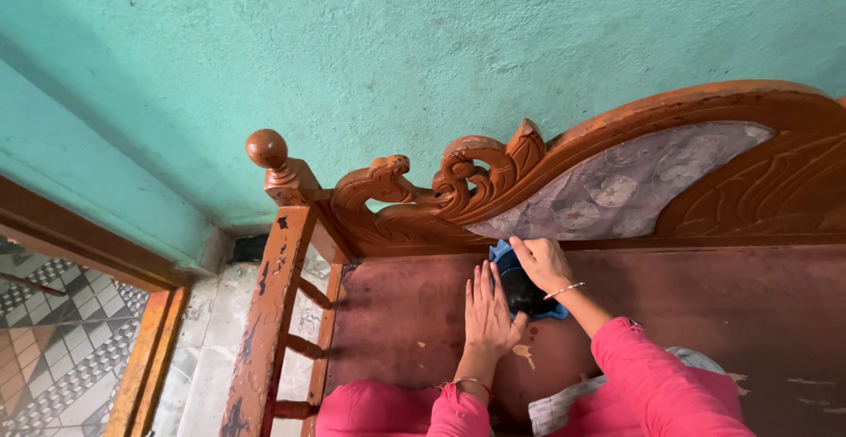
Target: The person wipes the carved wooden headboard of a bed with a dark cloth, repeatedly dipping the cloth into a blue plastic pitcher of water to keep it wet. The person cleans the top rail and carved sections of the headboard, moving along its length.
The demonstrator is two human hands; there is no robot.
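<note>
Right hand (542,262) was closed over a blue cloth (508,256) with something dark (522,292) bunched under it, pressed on the bench seat (705,296) right below the carved backrest (617,181). Left hand (487,309) lay flat, fingers straight and together, holding nothing, touching the cloth's near edge. Cloth sat between both hands, near the seat's back left corner. Seat looked worn, paint chips (524,351) just behind the left hand, more specks off to the right. Armrest (273,314) to the left was badly flaked. Judging by that, wiping seemed at an early stage: only the corner covered, most of the seat, backrest and armrest left. Teal wall (397,49) beyond.
</note>
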